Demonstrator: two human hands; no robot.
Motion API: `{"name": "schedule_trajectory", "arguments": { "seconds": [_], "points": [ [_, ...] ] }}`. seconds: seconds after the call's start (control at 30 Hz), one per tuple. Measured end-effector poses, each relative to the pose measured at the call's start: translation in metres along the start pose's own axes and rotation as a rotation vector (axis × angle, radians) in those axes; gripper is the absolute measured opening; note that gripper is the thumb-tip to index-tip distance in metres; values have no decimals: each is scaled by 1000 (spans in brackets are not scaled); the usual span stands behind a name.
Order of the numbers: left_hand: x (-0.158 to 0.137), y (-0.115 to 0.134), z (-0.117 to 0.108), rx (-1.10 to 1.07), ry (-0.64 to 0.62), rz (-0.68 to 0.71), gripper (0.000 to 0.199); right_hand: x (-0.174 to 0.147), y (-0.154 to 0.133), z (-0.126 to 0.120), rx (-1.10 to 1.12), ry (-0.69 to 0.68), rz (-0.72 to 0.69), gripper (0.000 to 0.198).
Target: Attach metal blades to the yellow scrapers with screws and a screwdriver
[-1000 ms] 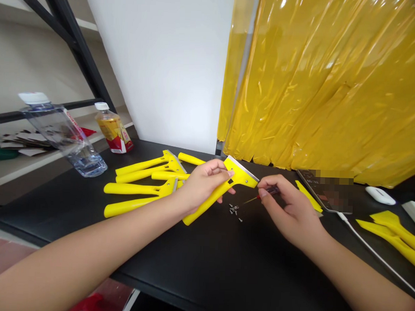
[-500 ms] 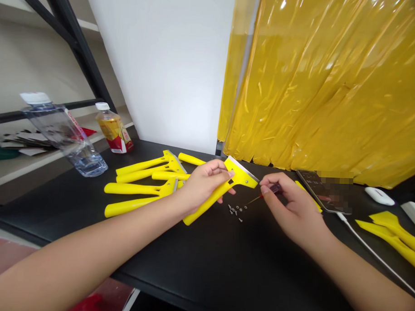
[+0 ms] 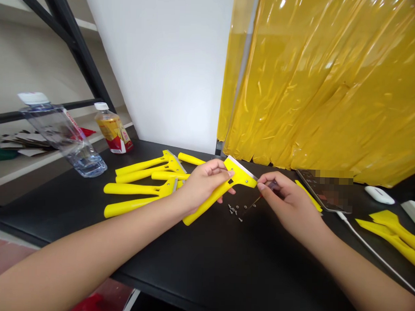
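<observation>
My left hand [image 3: 206, 182] is closed round a yellow scraper [image 3: 242, 178], which it holds tilted above the table with the metal blade edge facing up and to the right. Two small screw heads show in its flat head. At the scraper's right corner are the thumb and fingertips of my right hand [image 3: 283, 192]. A small screwdriver [image 3: 256, 202] sits in that same hand, its thin shaft slanting down to the left and its handle mostly hidden by the fingers. Under the hands lie several small screws and nuts [image 3: 233, 210].
More yellow scrapers [image 3: 138, 189] lie to the left, partly behind my forearm. Two bottles, one clear [image 3: 63, 134] and one labelled [image 3: 113, 129], stand farther left. On the right are a phone [image 3: 324, 191] with a white cable [image 3: 370, 249], a white case [image 3: 379, 195] and yellow scraper parts [image 3: 393, 232].
My right hand has shifted slightly left, its fingertips now against the scraper's corner. The screwdriver's shaft has swung a little lower. My left hand and the scraper are nearly unmoved.
</observation>
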State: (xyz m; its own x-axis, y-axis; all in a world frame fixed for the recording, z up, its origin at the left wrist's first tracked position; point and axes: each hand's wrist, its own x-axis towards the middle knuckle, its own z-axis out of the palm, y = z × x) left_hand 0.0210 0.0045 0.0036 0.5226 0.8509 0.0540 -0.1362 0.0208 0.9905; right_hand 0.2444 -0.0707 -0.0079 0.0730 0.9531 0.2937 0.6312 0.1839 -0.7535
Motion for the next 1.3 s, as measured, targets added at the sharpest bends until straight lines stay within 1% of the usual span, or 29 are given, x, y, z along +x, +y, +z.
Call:
{"name": "schedule_trajectory", "arguments": {
  "seconds": [0.23,0.53,0.8,1.07,1.3],
  "points": [
    [0,1,-1,8,-4,0,29,-7,-4,0,-1,-15,-82,14],
    [0,1,0,5,3,-5,23,-7,-2,4,16,-26,-59,15],
    [0,2,0,5,3,-9,30,-8,-2,2,0,-26,-66,17],
    [-1,3,1,10,2,-10,29,-8,1,4,5,-51,-81,16],
    [-1,1,0,11,-8,-6,29,-8,-1,3,-4,-27,-81,16]
  ]
}}
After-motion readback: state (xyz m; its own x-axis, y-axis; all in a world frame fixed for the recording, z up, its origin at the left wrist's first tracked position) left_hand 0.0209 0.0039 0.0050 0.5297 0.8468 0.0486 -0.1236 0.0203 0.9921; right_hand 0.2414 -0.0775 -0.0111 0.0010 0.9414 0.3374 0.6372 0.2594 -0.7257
